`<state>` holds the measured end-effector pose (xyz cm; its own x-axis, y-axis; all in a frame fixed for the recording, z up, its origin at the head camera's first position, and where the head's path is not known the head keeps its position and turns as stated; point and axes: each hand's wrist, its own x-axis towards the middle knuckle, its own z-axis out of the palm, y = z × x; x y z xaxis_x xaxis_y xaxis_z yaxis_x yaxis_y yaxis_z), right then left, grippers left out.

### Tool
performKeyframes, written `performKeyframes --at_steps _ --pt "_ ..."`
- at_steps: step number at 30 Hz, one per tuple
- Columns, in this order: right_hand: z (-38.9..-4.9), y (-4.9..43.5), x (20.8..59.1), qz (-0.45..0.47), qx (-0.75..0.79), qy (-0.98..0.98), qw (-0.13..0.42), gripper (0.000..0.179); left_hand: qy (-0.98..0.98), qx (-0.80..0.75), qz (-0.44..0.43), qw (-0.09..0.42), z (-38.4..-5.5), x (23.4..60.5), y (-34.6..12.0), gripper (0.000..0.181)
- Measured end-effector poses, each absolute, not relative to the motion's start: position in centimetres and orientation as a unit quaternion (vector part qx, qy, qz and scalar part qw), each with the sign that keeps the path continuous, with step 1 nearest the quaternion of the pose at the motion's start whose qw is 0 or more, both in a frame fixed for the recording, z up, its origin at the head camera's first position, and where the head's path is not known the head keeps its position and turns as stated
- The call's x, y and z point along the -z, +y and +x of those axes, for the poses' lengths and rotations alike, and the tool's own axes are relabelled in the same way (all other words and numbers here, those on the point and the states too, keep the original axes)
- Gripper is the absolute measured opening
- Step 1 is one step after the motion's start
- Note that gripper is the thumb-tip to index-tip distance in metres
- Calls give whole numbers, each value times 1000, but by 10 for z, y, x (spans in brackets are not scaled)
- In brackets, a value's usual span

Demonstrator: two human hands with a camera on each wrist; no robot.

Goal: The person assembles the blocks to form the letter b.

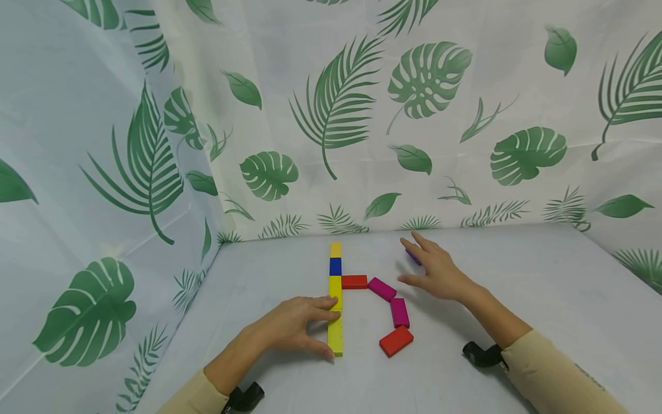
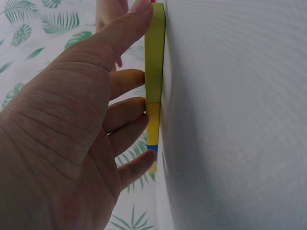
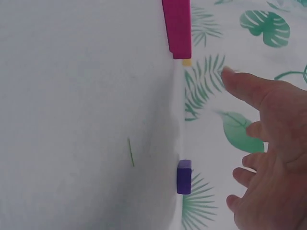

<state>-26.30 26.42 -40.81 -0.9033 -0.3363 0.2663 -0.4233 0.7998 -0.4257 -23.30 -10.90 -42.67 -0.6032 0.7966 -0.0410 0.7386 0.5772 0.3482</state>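
My left hand (image 1: 295, 325) rests along the left side of a straight column of blocks, its fingertips touching the yellow blocks (image 1: 335, 336) and a blue block (image 1: 335, 266). In the left wrist view the thumb lies at the near end of the yellow-green block (image 2: 154, 57), fingers spread. My right hand (image 1: 437, 270) hovers with spread fingers beside a purple block (image 3: 184, 177), apart from it in the right wrist view. From the column a red block (image 1: 354, 282) extends rightward. Two magenta blocks (image 1: 382, 288) and another red block (image 1: 396, 341) continue from it in a curve.
A small yellow block (image 1: 336, 249) tops the column at the far end. White cloth covers the table (image 1: 279, 379), and a leaf-print curtain (image 1: 331, 144) rises behind and at the left. Black wrist-worn devices (image 1: 481, 354) show near both sleeves.
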Motion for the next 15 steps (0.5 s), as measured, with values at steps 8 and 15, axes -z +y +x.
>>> performKeyframes --at_steps 8,15 --pt "-287 281 437 190 -288 -933 103 91 883 -151 432 102 -233 426 -109 84" --pt "-302 285 452 166 -284 -941 79 89 884 -149 431 103 -234 426 -110 84"
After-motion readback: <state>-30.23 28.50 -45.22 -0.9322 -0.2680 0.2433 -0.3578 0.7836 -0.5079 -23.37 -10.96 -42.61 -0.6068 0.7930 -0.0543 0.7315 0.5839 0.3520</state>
